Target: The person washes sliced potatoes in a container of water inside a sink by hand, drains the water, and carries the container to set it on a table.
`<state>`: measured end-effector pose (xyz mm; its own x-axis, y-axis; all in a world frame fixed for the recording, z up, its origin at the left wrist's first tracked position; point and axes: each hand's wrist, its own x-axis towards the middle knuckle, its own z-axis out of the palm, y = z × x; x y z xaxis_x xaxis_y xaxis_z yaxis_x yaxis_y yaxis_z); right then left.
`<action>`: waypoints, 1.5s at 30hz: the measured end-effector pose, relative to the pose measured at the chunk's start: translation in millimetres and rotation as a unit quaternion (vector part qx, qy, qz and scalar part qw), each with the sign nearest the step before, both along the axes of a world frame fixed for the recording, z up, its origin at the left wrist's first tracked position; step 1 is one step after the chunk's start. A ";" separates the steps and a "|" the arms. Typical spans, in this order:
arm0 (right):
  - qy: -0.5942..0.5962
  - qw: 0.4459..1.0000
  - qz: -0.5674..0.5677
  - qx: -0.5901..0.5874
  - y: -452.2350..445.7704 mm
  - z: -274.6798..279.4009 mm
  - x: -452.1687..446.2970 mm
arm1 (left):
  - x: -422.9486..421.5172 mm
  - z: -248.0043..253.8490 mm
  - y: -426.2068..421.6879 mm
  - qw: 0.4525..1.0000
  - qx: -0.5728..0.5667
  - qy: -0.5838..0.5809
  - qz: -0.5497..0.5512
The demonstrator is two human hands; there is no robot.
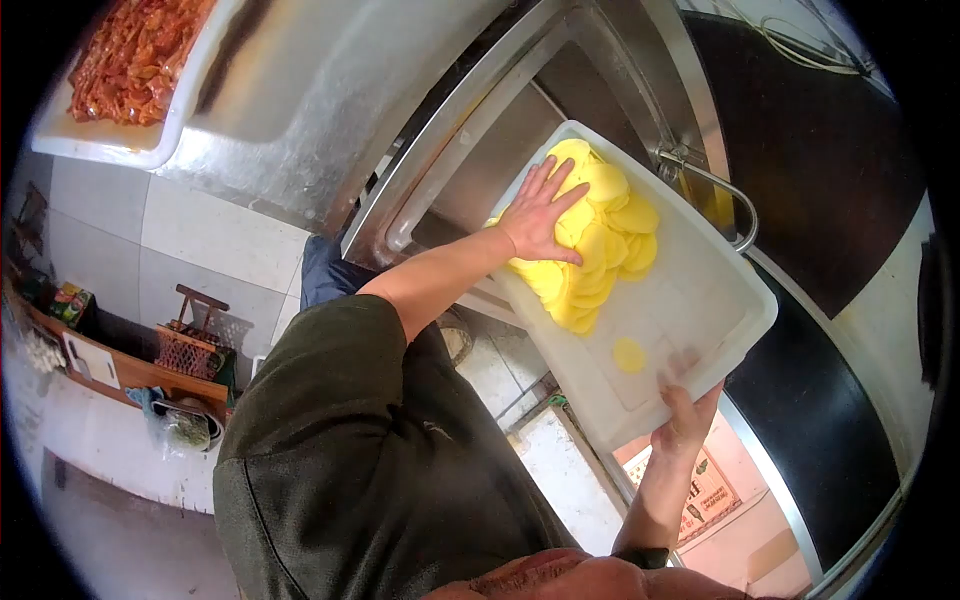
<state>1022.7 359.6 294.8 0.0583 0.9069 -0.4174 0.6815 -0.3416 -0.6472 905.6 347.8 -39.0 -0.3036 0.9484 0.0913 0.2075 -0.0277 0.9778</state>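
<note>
Where wide-spread left hand [545, 215] rests, thin yellow slices [605, 240] overlap; right hand [685, 420] seemingly grips tray [700, 300].

From where I'm standing, I can't read a single word, brand or number. The pinkish printed sheet [708, 497], down past the tub, carries dark lettering too small to make out, and the markings on the colourful box [70, 303] across the room are just a blur.
</note>
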 end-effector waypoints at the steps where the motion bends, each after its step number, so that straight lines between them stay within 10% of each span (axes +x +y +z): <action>1: 0.007 1.000 0.005 0.002 0.0 -0.4 0.4 | -0.5 -0.2 0.7 1.000 0.000 0.003 0.002; 45: -0.015 1.000 0.002 0.020 -6.4 0.3 -15.4 | 10.2 -5.3 0.5 1.000 -0.008 0.005 0.003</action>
<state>1007.3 353.2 295.0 0.0671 0.9231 -0.3787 0.7016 -0.3135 -0.6399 915.8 348.2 -44.3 -0.3083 0.9480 0.0792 0.2174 -0.0109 0.9760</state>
